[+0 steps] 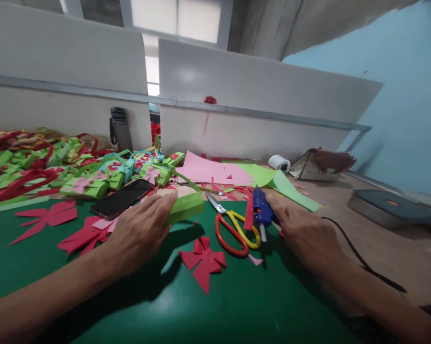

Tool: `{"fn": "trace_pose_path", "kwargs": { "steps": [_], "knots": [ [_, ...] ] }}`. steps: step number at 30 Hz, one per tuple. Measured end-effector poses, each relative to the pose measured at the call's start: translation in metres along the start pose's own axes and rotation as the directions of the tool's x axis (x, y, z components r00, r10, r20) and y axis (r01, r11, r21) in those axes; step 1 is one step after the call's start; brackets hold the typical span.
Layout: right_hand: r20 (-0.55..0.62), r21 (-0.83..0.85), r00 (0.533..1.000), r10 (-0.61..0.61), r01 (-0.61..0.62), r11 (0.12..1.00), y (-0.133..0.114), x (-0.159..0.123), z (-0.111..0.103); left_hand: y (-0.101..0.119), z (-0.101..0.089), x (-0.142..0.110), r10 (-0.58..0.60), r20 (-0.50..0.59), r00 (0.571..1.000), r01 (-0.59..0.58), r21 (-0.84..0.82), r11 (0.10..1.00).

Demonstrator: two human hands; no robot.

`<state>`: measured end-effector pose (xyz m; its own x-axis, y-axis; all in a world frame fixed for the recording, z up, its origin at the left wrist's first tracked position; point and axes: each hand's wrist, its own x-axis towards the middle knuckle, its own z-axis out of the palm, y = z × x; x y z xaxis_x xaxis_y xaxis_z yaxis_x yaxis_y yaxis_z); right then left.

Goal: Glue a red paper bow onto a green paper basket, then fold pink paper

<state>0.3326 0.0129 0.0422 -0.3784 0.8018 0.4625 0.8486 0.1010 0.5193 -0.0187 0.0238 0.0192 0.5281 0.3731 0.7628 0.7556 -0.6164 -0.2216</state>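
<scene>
My left hand (141,229) is closed on a folded green paper box (184,206), which it holds just above the green mat (215,301). My right hand (303,229) grips a blue glue gun (261,210) that rests on the mat with its black cord (358,258) trailing to the right. Scissors with red and yellow handles (233,229) lie between my hands. A red paper bow (204,260) lies on the mat in front of them.
A black phone (121,198) lies left of the box. Finished green paper baskets (93,179) and paper strips pile up at the left. Pink and green sheets (236,174), a white tape roll (278,163), a grey bottle (120,128) and a grey flat box (387,208) stand behind and right.
</scene>
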Motion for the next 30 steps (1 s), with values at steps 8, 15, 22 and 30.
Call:
{"fn": "trace_pose_path", "kwargs": {
  "steps": [8, 15, 22, 30],
  "knots": [
    [0.201, -0.012, 0.967, -0.154, 0.159, 0.987, 0.014, 0.003, 0.019, -0.006, 0.003, -0.002, -0.026, 0.058, 0.998, 0.023, 0.052, 0.998],
    [0.163, 0.428, 0.973, -0.161, 0.077, 0.9, -0.001, 0.015, -0.03, -0.005, 0.001, -0.003, -0.03, 0.085, 0.996, 0.025, 0.056, 0.998],
    [0.678, 0.729, 0.601, -0.423, -0.622, 0.285, -0.068, 0.024, -0.055, -0.006, -0.001, -0.004, 0.01, 0.049, 0.999, -0.012, 0.023, 1.0],
    [0.625, 0.777, 0.677, -0.388, -0.492, 0.394, -0.079, 0.03, -0.049, -0.003, -0.003, -0.003, 0.021, 0.09, 0.996, -0.026, 0.051, 0.998]
  ]
}}
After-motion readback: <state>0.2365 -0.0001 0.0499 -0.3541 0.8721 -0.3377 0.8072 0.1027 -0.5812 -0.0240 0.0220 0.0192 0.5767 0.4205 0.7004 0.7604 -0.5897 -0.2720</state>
